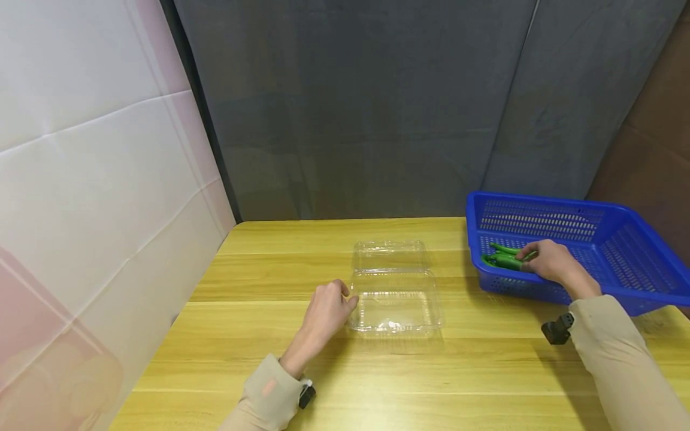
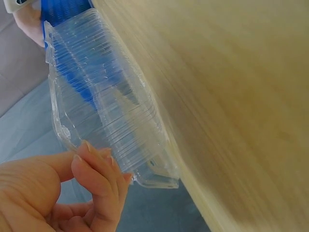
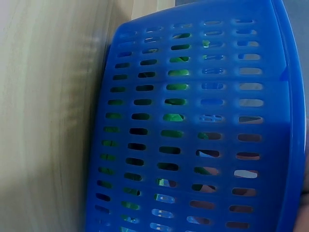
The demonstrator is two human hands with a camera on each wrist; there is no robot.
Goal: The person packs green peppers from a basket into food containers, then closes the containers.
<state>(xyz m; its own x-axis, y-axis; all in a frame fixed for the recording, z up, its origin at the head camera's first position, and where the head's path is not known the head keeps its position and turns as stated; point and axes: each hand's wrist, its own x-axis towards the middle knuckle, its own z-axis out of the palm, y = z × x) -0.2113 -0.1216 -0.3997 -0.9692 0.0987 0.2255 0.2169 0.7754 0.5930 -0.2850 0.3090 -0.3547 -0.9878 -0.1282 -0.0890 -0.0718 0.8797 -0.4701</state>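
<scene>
A clear plastic clamshell box (image 1: 396, 329) lies opened out on the table, its lid (image 1: 390, 256) folded back toward the far side. My left hand (image 1: 326, 305) pinches the box's left rim between thumb and fingers, as the left wrist view shows close up. Over on the right, my right hand (image 1: 552, 263) reaches over the near wall of a blue plastic basket (image 1: 550, 199). Its fingertips grip green peppers (image 1: 502, 261) in the basket's left part. From the right wrist, the slotted basket wall (image 3: 193, 125) hides most of the peppers and the fingers.
The wooden table (image 1: 269, 263) carries the box near its middle and the basket at its right edge. A grey curtain (image 1: 350, 120) hangs behind it, and a pale panel (image 1: 97, 179) stands along the left side.
</scene>
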